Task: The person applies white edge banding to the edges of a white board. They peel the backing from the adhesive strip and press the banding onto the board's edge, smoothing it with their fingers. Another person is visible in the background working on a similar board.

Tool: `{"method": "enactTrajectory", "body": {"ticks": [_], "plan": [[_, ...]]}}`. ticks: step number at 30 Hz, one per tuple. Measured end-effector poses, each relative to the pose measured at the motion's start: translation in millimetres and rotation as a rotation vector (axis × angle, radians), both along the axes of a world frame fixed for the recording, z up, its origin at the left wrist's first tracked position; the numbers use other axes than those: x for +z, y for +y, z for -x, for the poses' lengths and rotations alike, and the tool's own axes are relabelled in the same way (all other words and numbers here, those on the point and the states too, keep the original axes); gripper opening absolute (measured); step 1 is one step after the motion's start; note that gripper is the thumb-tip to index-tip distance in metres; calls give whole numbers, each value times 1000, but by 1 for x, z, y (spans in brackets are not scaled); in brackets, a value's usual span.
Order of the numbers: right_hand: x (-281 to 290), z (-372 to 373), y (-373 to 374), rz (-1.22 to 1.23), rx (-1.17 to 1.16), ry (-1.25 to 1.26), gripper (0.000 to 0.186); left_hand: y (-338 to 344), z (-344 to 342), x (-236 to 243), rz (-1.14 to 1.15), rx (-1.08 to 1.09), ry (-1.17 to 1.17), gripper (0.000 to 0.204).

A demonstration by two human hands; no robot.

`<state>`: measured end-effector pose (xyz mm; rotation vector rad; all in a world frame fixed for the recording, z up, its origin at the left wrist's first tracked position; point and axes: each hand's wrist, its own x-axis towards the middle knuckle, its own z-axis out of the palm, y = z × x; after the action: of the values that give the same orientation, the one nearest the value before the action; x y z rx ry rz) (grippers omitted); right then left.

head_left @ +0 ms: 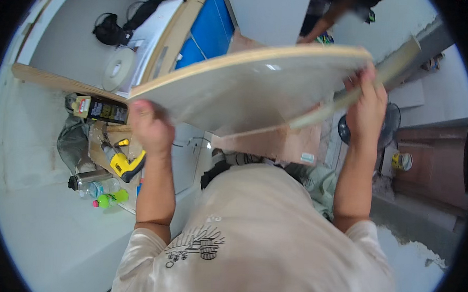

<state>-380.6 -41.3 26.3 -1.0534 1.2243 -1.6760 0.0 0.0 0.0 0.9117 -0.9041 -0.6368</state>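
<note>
A wide board (pixel 231 96) with a glossy grey face and a pale wood edge spans the space in front of my chest, lifted and tilted. My left hand (pixel 152 129) grips its left end, thumb on the edge. At the opposite end, my right hand (pixel 367 112) is closed round the board's right edge; some of its fingers are blurred or hidden. A pale, narrow strip (pixel 324 112) runs slantwise by my right hand, smeared by motion; whether it is attached to the board I cannot tell.
Left of me lie a yellow-and-black power drill (pixel 121 159), a steel flask (pixel 89 178) and a green bottle (pixel 111 198). A roll of white tape (pixel 118 69) rests in the cabinet frame. A wooden panel (pixel 276 142) is below the board. Another person's arm (pixel 328 22) shows at the back.
</note>
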Motion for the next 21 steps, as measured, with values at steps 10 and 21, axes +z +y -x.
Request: {"method": "enactTrajectory", "body": {"ticks": [10,21], "plan": [[-38,41,70,52,-169,-73,48,-59,45,-26,35,-423,-226,50],[-60,23,87,-14,-261,-130,47,-63,28,-39,-55,-582,-239,48]]}}
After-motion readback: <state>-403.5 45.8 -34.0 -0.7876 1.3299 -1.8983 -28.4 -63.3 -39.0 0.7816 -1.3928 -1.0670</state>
